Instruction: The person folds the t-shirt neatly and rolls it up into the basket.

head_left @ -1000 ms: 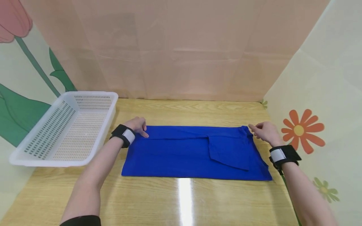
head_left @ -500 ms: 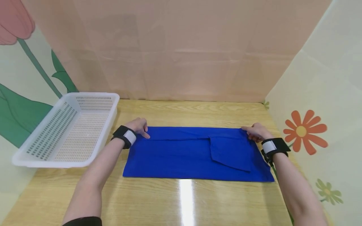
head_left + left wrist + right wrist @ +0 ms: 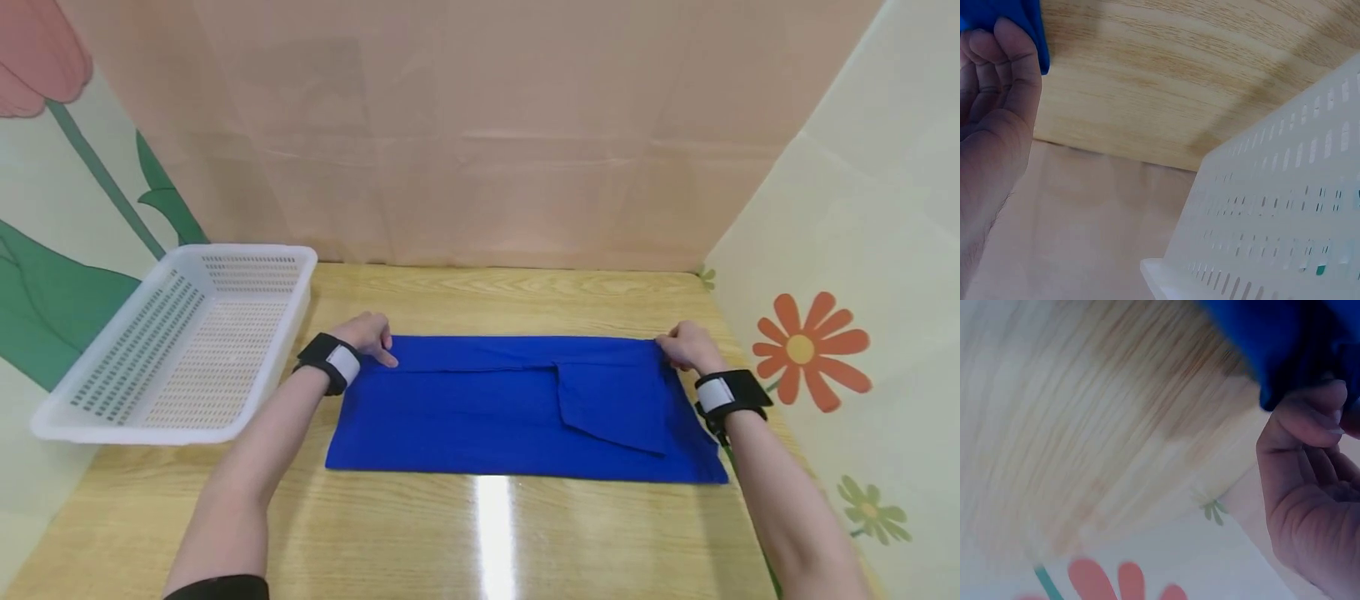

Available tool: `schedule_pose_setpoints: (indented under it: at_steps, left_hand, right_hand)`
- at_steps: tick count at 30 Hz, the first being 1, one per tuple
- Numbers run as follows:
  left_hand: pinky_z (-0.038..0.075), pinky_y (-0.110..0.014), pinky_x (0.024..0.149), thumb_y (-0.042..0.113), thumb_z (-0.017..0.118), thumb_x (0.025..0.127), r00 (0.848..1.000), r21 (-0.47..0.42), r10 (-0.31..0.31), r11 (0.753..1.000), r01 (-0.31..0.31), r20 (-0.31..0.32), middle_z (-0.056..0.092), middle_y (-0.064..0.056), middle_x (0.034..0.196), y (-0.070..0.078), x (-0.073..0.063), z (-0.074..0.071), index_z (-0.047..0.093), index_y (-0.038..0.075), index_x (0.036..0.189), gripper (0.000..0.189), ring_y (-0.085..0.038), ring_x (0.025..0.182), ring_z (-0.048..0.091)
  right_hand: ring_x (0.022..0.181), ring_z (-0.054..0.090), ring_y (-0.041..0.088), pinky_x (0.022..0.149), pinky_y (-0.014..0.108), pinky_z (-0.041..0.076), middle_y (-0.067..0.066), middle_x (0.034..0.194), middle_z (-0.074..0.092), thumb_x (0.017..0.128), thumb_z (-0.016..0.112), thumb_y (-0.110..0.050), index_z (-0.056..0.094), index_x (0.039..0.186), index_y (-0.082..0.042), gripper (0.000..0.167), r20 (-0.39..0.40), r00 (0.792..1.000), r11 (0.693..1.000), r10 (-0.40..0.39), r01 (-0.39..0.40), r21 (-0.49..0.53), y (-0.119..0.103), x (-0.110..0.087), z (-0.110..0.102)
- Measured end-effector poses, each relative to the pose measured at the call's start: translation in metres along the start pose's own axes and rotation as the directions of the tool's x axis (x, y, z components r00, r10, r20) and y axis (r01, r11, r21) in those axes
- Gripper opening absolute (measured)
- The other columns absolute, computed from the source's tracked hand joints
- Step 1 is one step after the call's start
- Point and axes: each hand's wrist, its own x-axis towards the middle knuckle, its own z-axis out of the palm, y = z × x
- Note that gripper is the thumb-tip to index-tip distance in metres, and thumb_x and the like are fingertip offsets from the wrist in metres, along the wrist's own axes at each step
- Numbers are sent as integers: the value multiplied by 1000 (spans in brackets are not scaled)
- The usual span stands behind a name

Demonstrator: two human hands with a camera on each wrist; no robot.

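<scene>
Head view: a smooth blue cloth rectangle (image 3: pixel 465 421) lies flat on the shiny tan wood table (image 3: pixel 390 533), long way L to R. L hand (image 3: pixel 367 335) & R hand (image 3: pixel 692 346) each pinch a far corner, abt equally near; cloth spreads toward the person. Left wrist view: L hand's curled on cloth, near a slotted white plastic basket (image 3: pixel 1272 219). Right wrist view: R hand nips crumpled cloth.

Matching broad black wrist straps (image 3: pixel 312 353) are banding both arms (image 3: pixel 243 467).
Each strap is showing a whitish rectangular patch (image 3: pixel 344 362), the right strap (image 3: pixel 750 389) is carrying a small black piece (image 3: pixel 712 421) along its lower edge, and a plain black sleeve edge (image 3: pixel 221 588) is ringing the left arm.
</scene>
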Motion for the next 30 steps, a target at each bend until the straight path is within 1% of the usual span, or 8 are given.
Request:
schedule_pose_setpoints:
  at_steps: [3, 6, 9, 11, 15, 20, 25, 30]
  left_hand:
    - [46, -29, 76, 29, 86, 80, 1000, 5, -5, 1000, 5, -2, 60, -1, 84, 0, 0, -1, 67, 6, 88, 31, -16, 77, 54]
    - [46, -29, 76, 29, 86, 80, 1000, 6, -10, 1000, 11, -5, 60, -1, 85, 0, 2, 0, 67, 6, 88, 31, -16, 78, 54]
    - [46, -29, 75, 28, 87, 80, 1000, -3, -12, 1000, 12, -10, 60, -2, 85, -1, 3, 1, 66, 5, 88, 32, -16, 77, 54]
    - [46, -29, 75, 28, 87, 80, 1000, -9, -17, 1000, 16, -15, 60, -1, 84, -1, 4, 1, 66, 6, 87, 31, -16, 77, 54]
    - [46, -29, 75, 28, 87, 80, 1000, -13, -18, 1000, 18, -20, 59, -1, 82, 0, 3, 2, 66, 6, 85, 31, -15, 75, 53]
    - [46, -30, 76, 28, 87, 79, 999, -14, -23, 1000, 23, -29, 59, -1, 82, 0, 1, 4, 66, 6, 84, 31, -16, 75, 53]
    - [47, -31, 78, 29, 88, 78, 998, -33, -54, 998, 53, -39, 60, -2, 83, -2, 1, 5, 65, 7, 83, 32, -17, 77, 54]
    - [47, -32, 79, 27, 88, 78, 996, -59, -64, 996, 61, -63, 60, -2, 82, -4, 3, 5, 64, 7, 81, 31, -18, 78, 55]
  right_hand:
    - [47, 46, 16, 47, 29, 34, -4, 49, 46, 90, 53, -19, 49, 54, -13, 37, -66, 996, 985, -55, 43, -165, 0, -3, 5]
    - [49, 43, 18, 48, 30, 31, -5, 50, 39, 87, 55, -18, 43, 52, -15, 37, -79, 994, 968, -75, 54, -244, -3, -5, 12]
    - [54, 47, 23, 51, 33, 34, 3, 57, 44, 87, 57, -16, 47, 65, -7, 25, -101, 992, 965, -79, 51, -256, -4, -5, 17]
    - [61, 52, 30, 54, 37, 38, 14, 66, 52, 87, 58, -14, 51, 81, 1, 17, -120, 989, 965, -87, 53, -257, -5, -5, 19]
    - [79, 59, 43, 66, 50, 47, 34, 93, 62, 87, 57, -9, 54, 108, 10, 28, -137, 983, 955, -126, 83, -285, -5, -5, 24]
    - [96, 57, 51, 76, 62, 49, 38, 109, 58, 85, 53, -2, 59, 114, 7, 31, -131, 981, 942, -142, 93, -323, -4, -7, 30]
    - [94, 56, 52, 76, 63, 49, 37, 112, 50, 87, 55, 0, 58, 118, 7, 32, -154, 982, 950, -110, 59, -306, -1, -7, 35]
    - [91, 57, 53, 75, 63, 50, 37, 111, 51, 88, 53, 2, 58, 122, 9, 35, -229, 964, 955, -134, 63, -289, 2, -6, 37]
